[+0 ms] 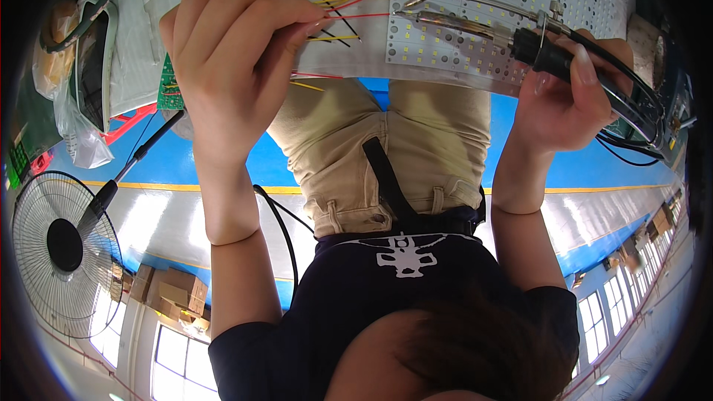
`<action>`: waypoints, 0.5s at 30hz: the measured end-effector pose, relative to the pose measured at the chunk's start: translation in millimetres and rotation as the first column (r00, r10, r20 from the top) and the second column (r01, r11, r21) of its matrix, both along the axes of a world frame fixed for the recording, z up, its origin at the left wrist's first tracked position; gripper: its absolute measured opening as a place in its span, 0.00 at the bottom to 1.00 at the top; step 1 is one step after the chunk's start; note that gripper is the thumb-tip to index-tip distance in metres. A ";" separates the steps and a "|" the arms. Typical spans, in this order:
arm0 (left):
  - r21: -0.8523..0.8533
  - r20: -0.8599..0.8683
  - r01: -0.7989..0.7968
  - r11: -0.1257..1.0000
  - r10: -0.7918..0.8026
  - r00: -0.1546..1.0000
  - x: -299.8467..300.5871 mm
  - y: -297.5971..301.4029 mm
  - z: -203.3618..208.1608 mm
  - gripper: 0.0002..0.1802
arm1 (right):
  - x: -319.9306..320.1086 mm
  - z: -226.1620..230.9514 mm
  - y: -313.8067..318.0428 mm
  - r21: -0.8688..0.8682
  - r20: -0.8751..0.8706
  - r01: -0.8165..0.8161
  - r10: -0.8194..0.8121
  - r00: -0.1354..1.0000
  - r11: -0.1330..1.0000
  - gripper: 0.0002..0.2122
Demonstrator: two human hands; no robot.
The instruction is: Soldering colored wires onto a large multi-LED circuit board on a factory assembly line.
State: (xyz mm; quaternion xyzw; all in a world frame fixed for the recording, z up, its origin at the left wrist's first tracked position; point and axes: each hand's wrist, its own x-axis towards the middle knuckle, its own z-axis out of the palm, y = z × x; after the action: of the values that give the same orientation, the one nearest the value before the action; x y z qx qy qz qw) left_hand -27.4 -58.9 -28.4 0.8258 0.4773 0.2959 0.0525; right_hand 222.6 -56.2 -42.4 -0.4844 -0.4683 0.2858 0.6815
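Head: left fingers (290, 11) pinch red wire (360, 15), right fingers (588, 87) grip soldering iron (529, 47); shirt (464, 278) printed.

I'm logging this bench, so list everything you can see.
LED panel: at least one, white, top right
Soldering iron: one, black and silver, over the panel
Wires: several, red, yellow and black, top
Circuit board: at least one, green, upper left
Worktop: one, pale, top
Plastic bag: one, clear, far left
Fan: one, black, lower left
Boxes: several, brown, lower left and right
Windows: several, bright, lower left and right
Floor: one, blue and grey, middle
Trousers: one pair, beige, centre
Shirt: one, dark, lower centre
Head: one, dark-haired, bottom
Left hand: one, bare, upper left, pinching a red wire
Right hand: one, bare, upper right, holding the iron
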 end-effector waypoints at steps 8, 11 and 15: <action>-0.004 0.005 0.008 1.000 -0.008 1.000 0.8 1.5 0.7 0.08 | 1.2 1.4 -2.1 0.031 0.030 -0.104 0.103 0.994 0.994 0.04; -0.016 0.000 0.001 1.000 -0.001 1.000 -0.8 -0.6 1.5 0.09 | -3.0 13.2 -3.9 -0.085 -0.100 -0.166 0.157 0.982 0.982 0.04; 0.002 0.055 -0.030 1.000 0.030 0.998 0.4 -4.1 2.7 0.11 | -1.6 6.3 -3.3 -0.061 -0.158 -0.133 0.122 0.980 0.989 0.03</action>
State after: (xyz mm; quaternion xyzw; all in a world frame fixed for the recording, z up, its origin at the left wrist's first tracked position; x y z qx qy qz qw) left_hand -27.0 -63.0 -25.7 0.8101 0.4876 0.3201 0.0599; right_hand 221.0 -59.5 -36.1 -0.4538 -0.4340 0.3821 0.6781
